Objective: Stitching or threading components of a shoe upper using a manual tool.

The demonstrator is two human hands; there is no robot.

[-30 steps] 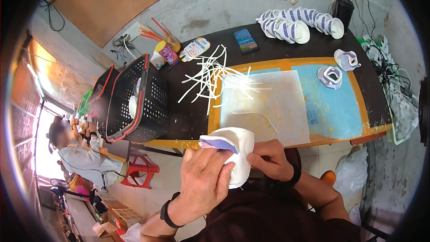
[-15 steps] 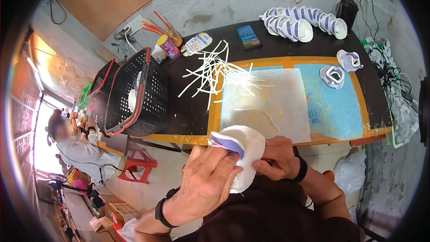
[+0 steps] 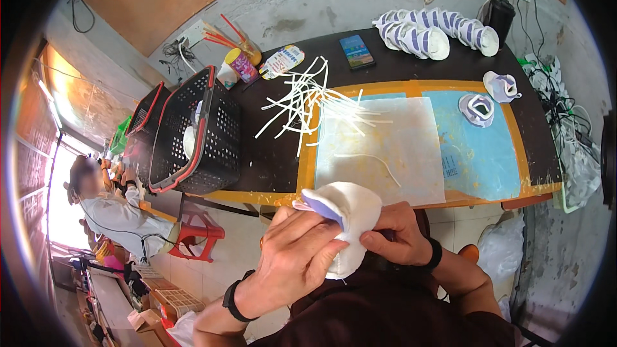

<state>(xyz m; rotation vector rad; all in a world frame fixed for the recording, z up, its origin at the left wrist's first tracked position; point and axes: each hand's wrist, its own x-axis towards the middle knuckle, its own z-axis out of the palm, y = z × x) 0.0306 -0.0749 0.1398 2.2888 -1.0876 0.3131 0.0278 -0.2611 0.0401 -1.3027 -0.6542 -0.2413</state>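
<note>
A small white fabric shoe upper [image 3: 358, 209] with a purple lining is held in front of my body, just off the near edge of the table. My left hand [image 3: 292, 250] is closed on its left side, thumb on the white outside and fingers at the purple opening. On the other side my right hand [image 3: 400, 236] grips the upper's right edge, fingers curled; its fingertips are partly hidden. Beyond them, a white cord [image 3: 369, 157] lies on a pale sheet [image 3: 411, 135]. Two similar uppers, one a purple-and-white piece [image 3: 477, 110], rest at the right.
Loose white cords [image 3: 308, 103] are heaped left of the sheet, near a black perforated basket [image 3: 222, 135]. Stacked white-and-purple uppers [image 3: 427, 35] and a phone [image 3: 357, 52] lie at the back. At left, another person [image 3: 119, 215] works near a red stool [image 3: 199, 234].
My left fingers have drawn back slightly from the purple opening, showing more of the lining. My right hand has shifted slightly down along the upper's edge.
</note>
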